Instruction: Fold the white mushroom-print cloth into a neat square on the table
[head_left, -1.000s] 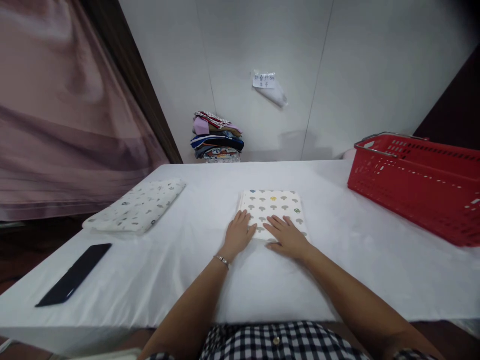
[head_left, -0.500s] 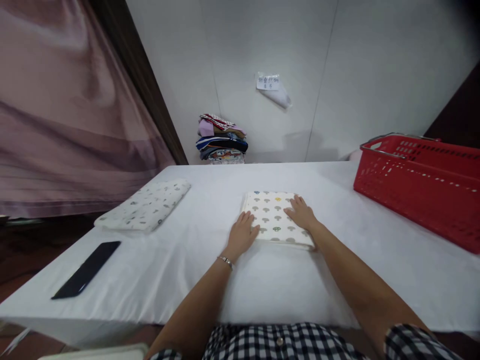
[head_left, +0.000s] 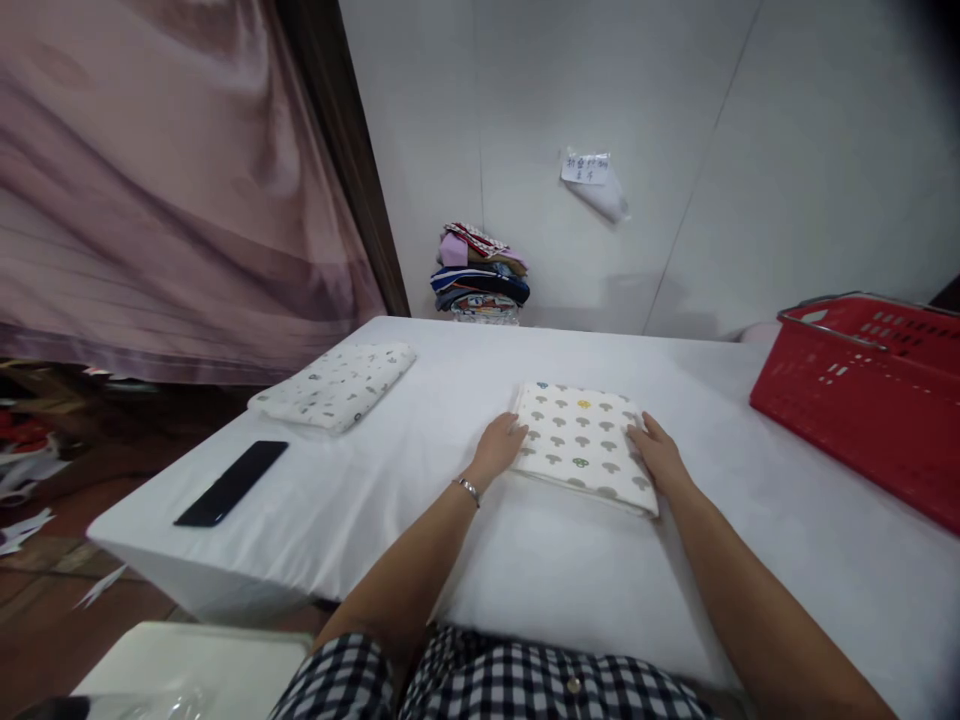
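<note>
A folded white cloth (head_left: 581, 440) with grey mushroom prints, plus a few coloured ones, lies flat in front of me. My left hand (head_left: 499, 446) grips its left edge, the thumb on top and the fingertips partly hidden at the side. On the opposite edge, my right hand (head_left: 660, 455) holds the cloth the same way. Another folded white cloth (head_left: 337, 385), printed with small dark motifs, rests farther left, apart from both hands.
The white-covered table (head_left: 450, 360) carries a black phone-like slab (head_left: 232, 484) at left and a red basket (head_left: 862, 390) at right. A pile of folded clothes (head_left: 481, 275) stands by the wall behind. A pale stool-like surface (head_left: 202, 655) is at lower left.
My hands have slid from flat on top of the mushroom-print cloth out to its two side edges and now grip them. The view has turned left.
</note>
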